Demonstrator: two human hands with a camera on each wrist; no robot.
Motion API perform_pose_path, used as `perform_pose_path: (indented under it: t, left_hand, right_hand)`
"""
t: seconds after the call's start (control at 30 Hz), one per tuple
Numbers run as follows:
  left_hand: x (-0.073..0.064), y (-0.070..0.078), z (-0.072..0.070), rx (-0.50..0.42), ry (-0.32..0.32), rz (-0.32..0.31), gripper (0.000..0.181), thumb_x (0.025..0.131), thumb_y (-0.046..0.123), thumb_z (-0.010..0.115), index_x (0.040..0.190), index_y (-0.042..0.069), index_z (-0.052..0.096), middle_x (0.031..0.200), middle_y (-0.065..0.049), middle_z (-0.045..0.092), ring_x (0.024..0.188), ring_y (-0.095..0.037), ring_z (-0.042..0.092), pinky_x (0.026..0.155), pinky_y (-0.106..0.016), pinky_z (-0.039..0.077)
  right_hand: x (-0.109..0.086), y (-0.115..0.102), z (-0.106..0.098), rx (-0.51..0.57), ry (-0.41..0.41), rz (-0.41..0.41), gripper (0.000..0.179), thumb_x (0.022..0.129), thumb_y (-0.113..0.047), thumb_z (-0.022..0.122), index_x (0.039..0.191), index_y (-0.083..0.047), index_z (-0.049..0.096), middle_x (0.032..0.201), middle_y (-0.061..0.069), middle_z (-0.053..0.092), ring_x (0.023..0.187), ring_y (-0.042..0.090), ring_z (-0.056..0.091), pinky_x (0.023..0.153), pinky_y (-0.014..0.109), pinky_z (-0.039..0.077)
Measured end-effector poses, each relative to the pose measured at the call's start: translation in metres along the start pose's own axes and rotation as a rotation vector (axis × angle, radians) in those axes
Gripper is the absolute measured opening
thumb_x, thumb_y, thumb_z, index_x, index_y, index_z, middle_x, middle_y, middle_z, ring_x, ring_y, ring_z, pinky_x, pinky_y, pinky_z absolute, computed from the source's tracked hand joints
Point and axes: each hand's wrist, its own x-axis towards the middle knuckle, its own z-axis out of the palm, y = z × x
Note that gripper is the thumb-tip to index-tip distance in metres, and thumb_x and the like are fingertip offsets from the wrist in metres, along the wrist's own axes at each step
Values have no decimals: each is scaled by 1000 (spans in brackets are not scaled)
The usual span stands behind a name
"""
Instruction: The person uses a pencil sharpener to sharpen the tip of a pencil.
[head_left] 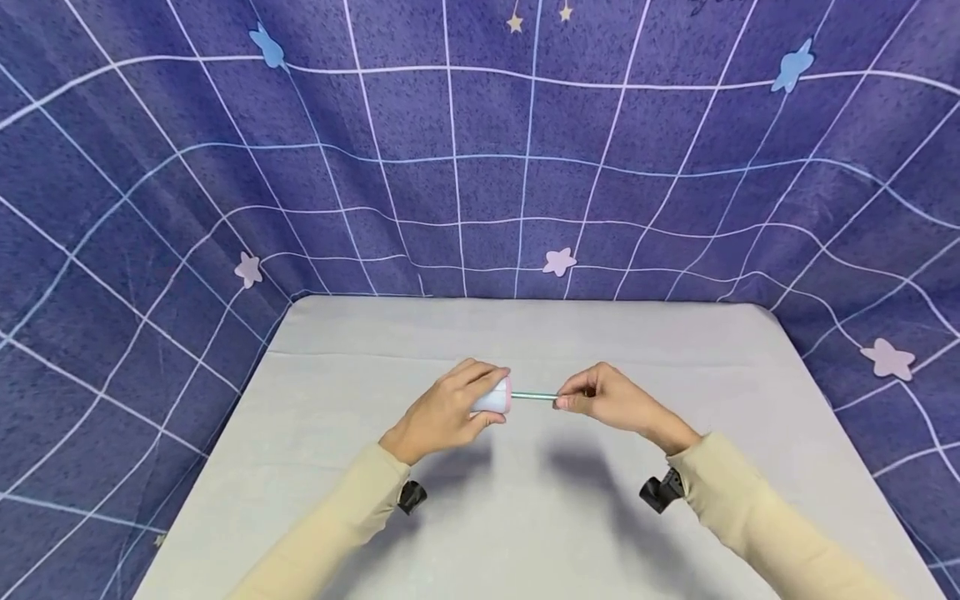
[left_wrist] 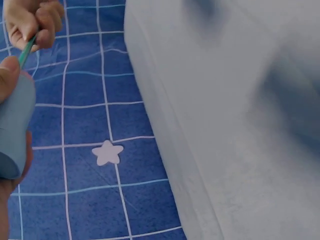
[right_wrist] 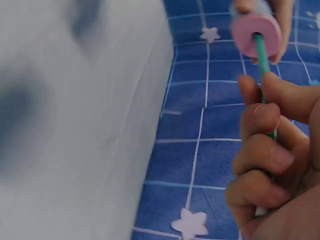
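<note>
A light blue pencil sharpener with a pink end lies sideways in the grasp of my left hand, thumb on the near side and fingers over the far side. Out of its pink face sticks a green pencil, its tip hidden inside the hole. My right hand pinches the pencil between thumb and fingertips, a short way from that face. In the right wrist view the pencil's rear runs back under the curled fingers. Both hands are above the table, casting shadows on it.
A white cloth covers the table. Behind and at both sides hangs a blue-purple curtain with a grid of lines and star shapes. Small black cameras sit at the left wrist and right wrist.
</note>
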Motion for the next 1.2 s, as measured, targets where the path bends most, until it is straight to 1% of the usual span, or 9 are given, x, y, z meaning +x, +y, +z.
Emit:
perform_pose_path:
  t: [0.2,0.3,0.43,0.6,0.77,0.83,0.93,1.1,1.2]
  left_hand:
    - [2,-5,-8,-42,-33,-89,54,75,22,81,120,-3,62,110,-10,66,98,-19,61,82,-28,53]
    - [3,-4,-14,-73,-53,-153,54,75,20,81,120,-2,62,110,-9,66,97,-19,62,81,-30,54]
    - [5,-3,-22,-136,-79,-242,52,77,20,79,122,-1,62,108,-8,66,88,-16,61,74,-28,53]
    - [5,-4,-29,-298,-125,-368,50,80,19,76,123,0,61,104,-6,67,79,-12,56,66,-23,49]
    - [6,-4,-33,-409,-149,-425,47,79,16,77,121,2,63,101,-5,67,77,-11,55,66,-24,49]
    - [8,-4,-32,-425,-158,-419,46,79,15,77,120,3,64,99,-5,67,77,-12,55,66,-24,49]
    - [8,-5,-28,-431,-167,-408,44,78,14,77,119,2,64,96,-5,66,76,-12,55,66,-24,49]
    - [4,-6,-17,-418,-162,-419,44,78,13,77,118,2,64,97,-6,66,76,-11,54,65,-23,47]
    - [1,-3,-9,-363,-141,-367,47,77,14,77,120,2,62,101,-6,65,79,-11,54,66,-23,48]
  right_hand:
    - [-2,5,16,-283,309,-214,17,79,-6,75,90,-12,63,65,-6,60,52,1,41,50,20,37]
    - [-1,11,22,-384,444,-392,20,77,-3,76,89,-12,63,73,-5,66,58,1,47,52,19,40]
    - [3,14,23,-544,603,-656,7,86,-14,69,91,-9,67,79,-2,68,63,8,55,54,23,44]
    - [12,10,24,-854,836,-946,23,97,-22,55,89,-8,71,74,0,64,56,14,53,48,26,38]
    - [17,2,25,-1040,1013,-1099,22,96,-20,55,86,-9,71,64,0,53,47,15,41,43,24,28]
    - [15,2,25,-1027,986,-1096,26,98,-21,52,85,-10,71,62,-1,48,45,12,36,42,21,25]
    - [11,2,25,-925,838,-990,32,101,-27,46,83,-13,69,58,-5,41,44,6,30,39,16,21]
    - [3,3,25,-770,603,-684,17,92,-25,60,79,-19,69,56,-10,43,44,-1,28,38,14,20]
    - [-4,0,22,-625,453,-449,5,84,-19,70,81,-19,74,59,-13,53,44,-4,29,40,16,22]
